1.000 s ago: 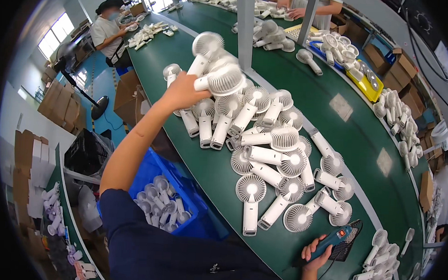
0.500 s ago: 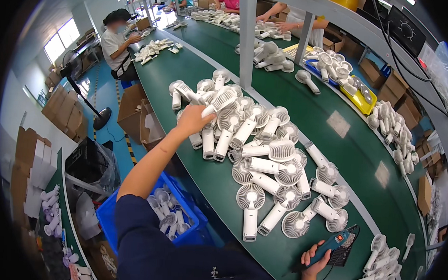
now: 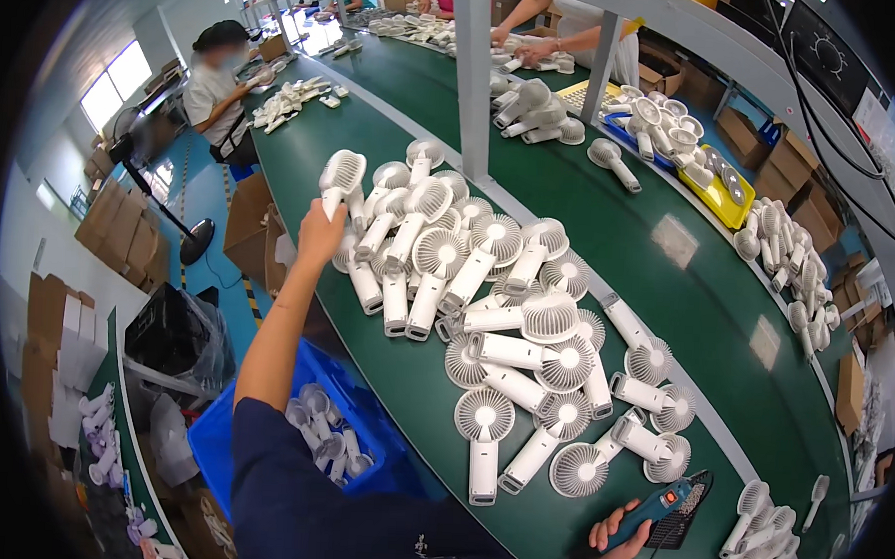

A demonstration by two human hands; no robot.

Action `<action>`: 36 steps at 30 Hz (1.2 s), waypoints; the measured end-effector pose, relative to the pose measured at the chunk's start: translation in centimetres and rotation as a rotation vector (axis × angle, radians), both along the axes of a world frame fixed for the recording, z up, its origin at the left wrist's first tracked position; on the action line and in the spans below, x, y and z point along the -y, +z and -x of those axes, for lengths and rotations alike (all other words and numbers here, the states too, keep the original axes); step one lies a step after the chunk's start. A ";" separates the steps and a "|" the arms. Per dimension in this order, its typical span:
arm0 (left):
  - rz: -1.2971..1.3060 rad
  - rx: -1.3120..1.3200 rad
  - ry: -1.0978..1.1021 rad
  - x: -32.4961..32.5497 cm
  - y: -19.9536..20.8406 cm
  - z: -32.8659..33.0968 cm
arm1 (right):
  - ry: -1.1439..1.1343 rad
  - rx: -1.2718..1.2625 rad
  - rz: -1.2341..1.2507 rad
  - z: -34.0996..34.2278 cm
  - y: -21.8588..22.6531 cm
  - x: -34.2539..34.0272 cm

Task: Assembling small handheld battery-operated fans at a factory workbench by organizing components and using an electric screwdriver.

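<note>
My left hand (image 3: 320, 232) is closed round the handle of a white handheld fan (image 3: 344, 172), its round grille pointing up. It is at the left end of a heap of similar white fans (image 3: 441, 251) on the green worktable (image 3: 384, 372). In my right hand (image 3: 616, 539), near the table's front edge, is a blue electric screwdriver (image 3: 649, 510) with an orange-red button. Its tip is hard to make out. Just beyond that hand lies a black mat or tray (image 3: 692, 510) with small bits on it, partly hidden by the screwdriver.
A blue crate (image 3: 222, 448) with more fans stands below the table at my left. Metal posts (image 3: 473, 91) rise from the table. A yellow tray (image 3: 716, 196) and more fans (image 3: 788, 256) lie across it. Co-workers (image 3: 218, 95) sit or stand farther along.
My left hand has moved left, away from the middle of the heap, carrying a fan that now stands more upright. My right hand still holds the screwdriver, shifted slightly down and left in view.
</note>
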State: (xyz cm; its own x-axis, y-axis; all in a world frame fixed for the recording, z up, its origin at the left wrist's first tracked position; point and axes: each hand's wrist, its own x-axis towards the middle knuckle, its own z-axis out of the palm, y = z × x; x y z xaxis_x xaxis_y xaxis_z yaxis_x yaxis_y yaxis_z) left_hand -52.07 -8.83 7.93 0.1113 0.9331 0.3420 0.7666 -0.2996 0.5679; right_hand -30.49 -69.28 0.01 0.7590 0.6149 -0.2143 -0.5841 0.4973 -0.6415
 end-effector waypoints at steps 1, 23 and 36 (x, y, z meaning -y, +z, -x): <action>-0.080 -0.060 -0.038 -0.2 -0.2 -1.1 | 0.005 0.010 0.002 0.1 0.0 0.0; -0.061 -0.274 -0.807 -7.0 -0.1 -33.1 | 0.021 -0.012 0.300 0.3 3.8 -0.9; 0.166 -0.492 -0.512 -15.7 -4.3 -45.1 | -0.205 -0.231 0.301 2.6 3.3 -1.8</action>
State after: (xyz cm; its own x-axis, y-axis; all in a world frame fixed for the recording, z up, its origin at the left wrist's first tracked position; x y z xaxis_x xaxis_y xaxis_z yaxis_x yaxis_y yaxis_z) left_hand -6.93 6.88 3.64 0.6518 0.7584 -0.0014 0.7320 -0.6286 0.2629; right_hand -33.08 -67.47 3.27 0.7698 0.3402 -0.5401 -0.6381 0.4287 -0.6396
